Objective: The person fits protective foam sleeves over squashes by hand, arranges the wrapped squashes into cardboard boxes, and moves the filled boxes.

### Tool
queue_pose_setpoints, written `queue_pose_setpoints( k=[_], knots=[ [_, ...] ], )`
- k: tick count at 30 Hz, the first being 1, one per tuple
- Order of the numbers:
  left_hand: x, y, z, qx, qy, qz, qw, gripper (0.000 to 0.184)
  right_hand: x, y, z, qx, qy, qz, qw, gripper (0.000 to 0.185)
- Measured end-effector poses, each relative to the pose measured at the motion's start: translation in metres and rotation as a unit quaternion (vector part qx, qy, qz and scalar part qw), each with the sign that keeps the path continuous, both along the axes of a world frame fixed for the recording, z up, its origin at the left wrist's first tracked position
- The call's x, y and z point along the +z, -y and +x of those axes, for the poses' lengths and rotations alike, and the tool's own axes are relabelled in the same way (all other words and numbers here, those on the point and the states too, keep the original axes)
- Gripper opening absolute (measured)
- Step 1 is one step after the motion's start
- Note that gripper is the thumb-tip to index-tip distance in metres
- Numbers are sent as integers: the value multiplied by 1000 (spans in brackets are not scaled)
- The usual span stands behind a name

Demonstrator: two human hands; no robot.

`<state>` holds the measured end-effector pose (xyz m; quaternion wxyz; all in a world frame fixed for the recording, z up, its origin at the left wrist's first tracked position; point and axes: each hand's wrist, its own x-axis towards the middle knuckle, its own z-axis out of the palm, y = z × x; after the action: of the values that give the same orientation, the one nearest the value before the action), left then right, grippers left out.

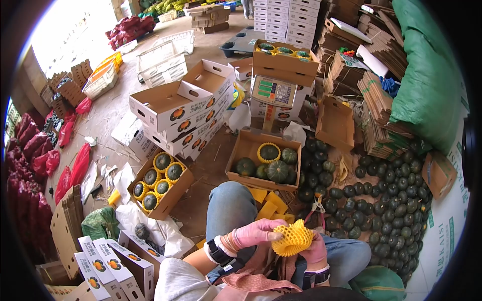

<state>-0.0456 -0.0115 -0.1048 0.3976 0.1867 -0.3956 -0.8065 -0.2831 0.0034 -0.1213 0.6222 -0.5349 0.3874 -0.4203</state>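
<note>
My left hand (256,233), in a pink glove with bare fingertips, pinches the left edge of a yellow foam net (292,238) above my lap. My right hand (315,249), gloved alike, grips the net's right side. Whether anything is inside the net cannot be seen. In front of my knees, a cardboard box (236,171) holds several dark green squashes, one in a yellow net (269,152). Flat yellow nets (271,201) lie between my knees and that box. At the left, another box (173,200) holds several netted squashes.
A scale display (273,92) stands behind the middle box. Printed cartons (192,123) are stacked left of it. Many loose squashes (396,200) cover the floor at the right, below a big green sack (427,75). More cartons (103,266) stand at the lower left.
</note>
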Motion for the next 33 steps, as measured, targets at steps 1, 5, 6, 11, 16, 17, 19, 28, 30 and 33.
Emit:
queue_pose_setpoints(
  k=[1, 5, 6, 11, 16, 17, 19, 28, 30, 33],
  knots=[
    [3, 3, -5, 49, 24, -96, 994, 27, 8, -1, 0, 21, 1, 5, 1000, 25],
    [5, 0, -15, 62, 104, -149, 981, 24, 6, -4, 11, 83, 245, 175, 950, 23],
    [1, -1, -18, 68, 137, -159, 975, 23, -4, -3, 15, 28, 204, 130, 970, 29],
    [5, 2, -28, 220, 292, -313, 877, 17, 13, -4, 47, -63, 242, 144, 957, 47],
    [11, -2, -30, 245, 416, -346, 805, 17, 3, -7, 42, -88, 212, 120, 966, 32],
    [11, -1, -28, 211, 368, -330, 843, 19, 4, -6, 40, -76, 145, 72, 984, 27],
    [9, 0, -20, 141, 267, -293, 907, 24, 7, 0, 33, -49, 8, -23, 998, 17],
    [13, 2, 29, -107, 93, -18, 990, 26, 42, -22, 26, 163, 257, 283, 910, 42],
    [24, -1, 22, -38, -62, 179, 981, 22, 15, -26, 30, 363, 196, 223, 883, 48],
    [10, -15, 4, -96, -92, 275, 952, 25, 2, -16, 6, 297, 171, 204, 917, 43]
  ],
)
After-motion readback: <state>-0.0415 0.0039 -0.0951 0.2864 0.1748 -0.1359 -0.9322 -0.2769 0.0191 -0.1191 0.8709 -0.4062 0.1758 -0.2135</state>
